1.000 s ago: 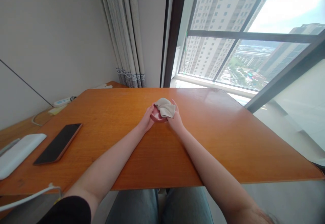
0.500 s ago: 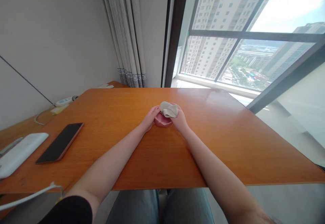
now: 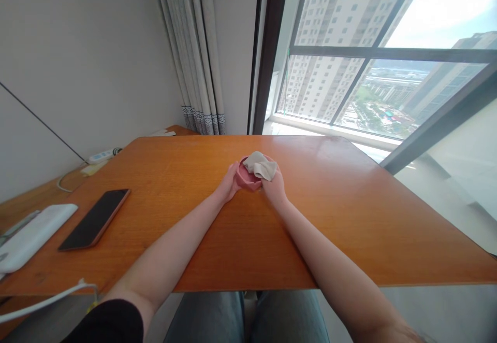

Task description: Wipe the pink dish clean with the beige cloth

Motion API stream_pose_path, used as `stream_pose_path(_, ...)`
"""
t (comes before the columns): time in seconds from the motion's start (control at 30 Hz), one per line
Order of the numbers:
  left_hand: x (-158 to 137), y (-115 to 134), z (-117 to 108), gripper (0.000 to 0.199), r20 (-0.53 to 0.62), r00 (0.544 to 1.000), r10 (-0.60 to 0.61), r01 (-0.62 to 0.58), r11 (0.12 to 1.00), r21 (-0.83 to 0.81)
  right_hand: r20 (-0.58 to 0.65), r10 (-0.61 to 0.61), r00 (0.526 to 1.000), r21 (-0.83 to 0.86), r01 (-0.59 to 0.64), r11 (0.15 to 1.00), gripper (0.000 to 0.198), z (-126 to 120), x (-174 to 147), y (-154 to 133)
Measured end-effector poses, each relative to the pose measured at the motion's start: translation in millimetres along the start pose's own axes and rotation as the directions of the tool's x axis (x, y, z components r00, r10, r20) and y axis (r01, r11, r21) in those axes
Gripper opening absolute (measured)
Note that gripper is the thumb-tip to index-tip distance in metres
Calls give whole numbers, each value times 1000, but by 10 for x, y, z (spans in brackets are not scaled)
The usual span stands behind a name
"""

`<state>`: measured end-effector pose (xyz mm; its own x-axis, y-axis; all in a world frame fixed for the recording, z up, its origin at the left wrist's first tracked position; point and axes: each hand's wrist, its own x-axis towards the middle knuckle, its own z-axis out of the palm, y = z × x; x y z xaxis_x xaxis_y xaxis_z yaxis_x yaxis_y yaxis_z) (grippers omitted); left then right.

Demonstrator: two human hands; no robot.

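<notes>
A pink bowl (image 3: 247, 181) is held over the middle of the wooden table, its inside partly facing me. My left hand (image 3: 230, 181) grips the bowl by its left side. A crumpled pale grey cloth (image 3: 261, 166) lies over the bowl's inside and right rim. My right hand (image 3: 275, 187) is closed on the cloth at the bowl's right side; most of its fingers are hidden behind cloth and bowl.
On the left of the table (image 3: 349, 218) lie a black-screened phone (image 3: 95, 219) and a white flat rounded object (image 3: 37, 237). A power strip (image 3: 104, 156) sits by the wall. A white cable (image 3: 46, 301) crosses the near left corner. A window stands at the right.
My left hand has shifted to the bowl's outer left side, showing more of its inside. The cloth has moved slightly right with my right hand.
</notes>
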<state>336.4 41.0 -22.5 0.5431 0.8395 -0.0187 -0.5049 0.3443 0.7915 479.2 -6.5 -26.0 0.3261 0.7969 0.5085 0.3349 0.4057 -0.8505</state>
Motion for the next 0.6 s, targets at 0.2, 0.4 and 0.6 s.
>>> stream_pose_path(0.2,22,-51,53,39,-88,996,23,-14,995,101,67,-40,997,-11,41,999,49,-72,46,-9)
stream_pose_path(0.4,70,-34,21,33,-164,972,171,-185,980,-78,242,-200,949,-234,257,938,49,3,-56,-121)
stream_pose_path(0.6,70,52,-35,42,-133,979,154,-168,980,-106,255,-208,944,-184,258,948,44,-36,-19,-123)
